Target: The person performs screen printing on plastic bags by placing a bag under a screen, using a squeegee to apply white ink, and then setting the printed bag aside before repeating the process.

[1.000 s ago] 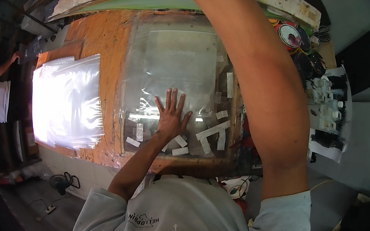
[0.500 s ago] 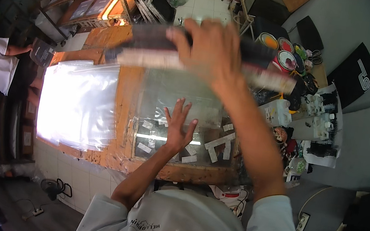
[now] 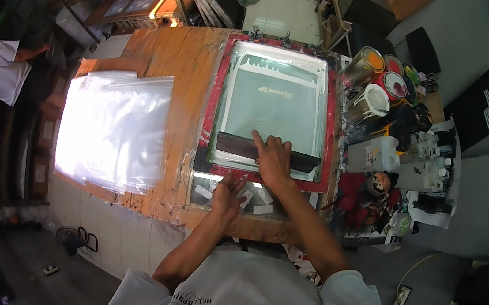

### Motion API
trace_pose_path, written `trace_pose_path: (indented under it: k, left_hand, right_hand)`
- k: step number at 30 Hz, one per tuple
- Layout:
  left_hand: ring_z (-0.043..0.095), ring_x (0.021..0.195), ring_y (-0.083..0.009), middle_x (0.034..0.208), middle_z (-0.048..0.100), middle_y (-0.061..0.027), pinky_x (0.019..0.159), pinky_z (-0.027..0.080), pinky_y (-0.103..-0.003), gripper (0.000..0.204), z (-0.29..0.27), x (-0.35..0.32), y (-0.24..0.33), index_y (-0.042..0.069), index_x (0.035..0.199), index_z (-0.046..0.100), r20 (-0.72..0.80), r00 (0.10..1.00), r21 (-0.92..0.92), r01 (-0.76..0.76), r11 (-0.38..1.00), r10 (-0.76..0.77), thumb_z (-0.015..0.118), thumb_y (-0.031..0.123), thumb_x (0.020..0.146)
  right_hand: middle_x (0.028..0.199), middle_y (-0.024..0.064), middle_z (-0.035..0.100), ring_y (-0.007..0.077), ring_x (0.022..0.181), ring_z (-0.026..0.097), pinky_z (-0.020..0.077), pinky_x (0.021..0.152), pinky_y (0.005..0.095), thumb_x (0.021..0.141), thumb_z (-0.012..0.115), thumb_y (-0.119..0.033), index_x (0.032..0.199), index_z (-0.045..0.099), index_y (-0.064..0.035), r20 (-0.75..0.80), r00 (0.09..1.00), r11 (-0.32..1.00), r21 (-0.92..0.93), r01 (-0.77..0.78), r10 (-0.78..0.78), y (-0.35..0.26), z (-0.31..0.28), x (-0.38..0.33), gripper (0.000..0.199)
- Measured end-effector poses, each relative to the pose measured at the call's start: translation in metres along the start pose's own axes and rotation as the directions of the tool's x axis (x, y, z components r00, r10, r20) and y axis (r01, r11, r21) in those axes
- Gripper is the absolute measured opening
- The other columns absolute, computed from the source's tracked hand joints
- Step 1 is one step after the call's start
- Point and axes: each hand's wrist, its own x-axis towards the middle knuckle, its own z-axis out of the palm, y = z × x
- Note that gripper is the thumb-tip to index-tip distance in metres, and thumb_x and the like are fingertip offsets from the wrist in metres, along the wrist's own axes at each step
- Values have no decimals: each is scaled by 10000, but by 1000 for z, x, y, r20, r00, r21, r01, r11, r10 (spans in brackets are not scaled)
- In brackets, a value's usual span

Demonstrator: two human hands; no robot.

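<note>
The red-framed rectangular mesh screen (image 3: 218, 87), just lowered, lies flat on the orange-brown wooden table (image 3: 184, 144), bringing its mesh within working reach. Your right hand (image 3: 274, 159) grips the long dark squeegee (image 3: 238, 145); your left hand (image 3: 227, 198) half-curls at the near rim, its hold unclear.

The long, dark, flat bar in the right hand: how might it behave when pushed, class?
The bar likely handles stiffly, running straight though the right hand grips only near its middle. It may slide easily, as wet-looking white smears coat parts of the red-framed screen beneath. Its ends might swing, reaching past that hand.
</note>
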Motion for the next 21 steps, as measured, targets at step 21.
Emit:
trace_pose_path:
  k: [21]
  left_hand:
    - [417,1406,-266,1403,479,-90,1089,272,-630,489,3,-6,-4,133,1301,508,-46,999,-20,20,1000,-21,671,417,937]
  right_hand:
    - [943,75,543,265,968,549,332,974,584,795,748,-15,1475,542,-207,-302,948,990,-126,68,-103,89,37,149,736]
